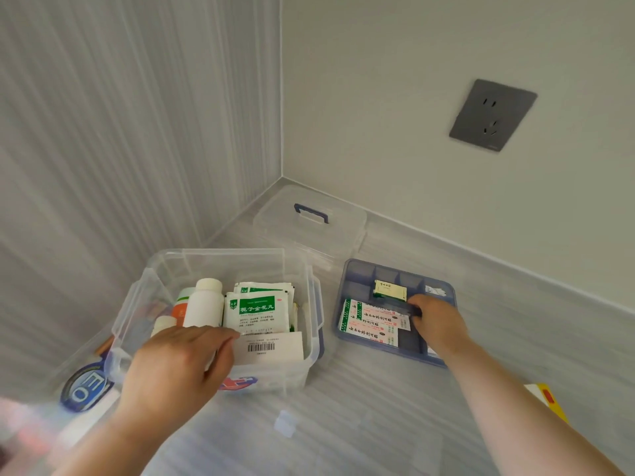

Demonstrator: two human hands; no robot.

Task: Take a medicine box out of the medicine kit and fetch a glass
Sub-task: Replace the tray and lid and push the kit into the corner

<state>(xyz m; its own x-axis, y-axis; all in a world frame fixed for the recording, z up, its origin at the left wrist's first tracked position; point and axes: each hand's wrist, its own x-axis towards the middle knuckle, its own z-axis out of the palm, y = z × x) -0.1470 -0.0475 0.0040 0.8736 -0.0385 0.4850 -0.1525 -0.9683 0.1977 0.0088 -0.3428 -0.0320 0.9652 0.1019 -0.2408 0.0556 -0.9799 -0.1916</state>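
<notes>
The clear plastic medicine kit (pixel 309 304) stands open on the grey surface, holding white bottles (pixel 205 304), green-and-white sachets (pixel 257 312) and a white medicine box (pixel 271 348) with a barcode at its front. My left hand (pixel 178 365) reaches over the kit's near rim, fingers touching the white box. My right hand (pixel 438 321) rests on the blue divided tray (pixel 357 273) beside the kit and grips its handle bar. The tray holds flat plaster boxes (pixel 372 324) and a small cream box (pixel 390 291). No glass is in view.
The kit's clear lid (pixel 311 218) with a blue handle lies in the corner behind. Walls close in at the left and back, with a grey socket (pixel 492 115) on the right wall. A yellow object (pixel 549 400) pokes in at the right edge. A sticker (pixel 84 386) shows at lower left.
</notes>
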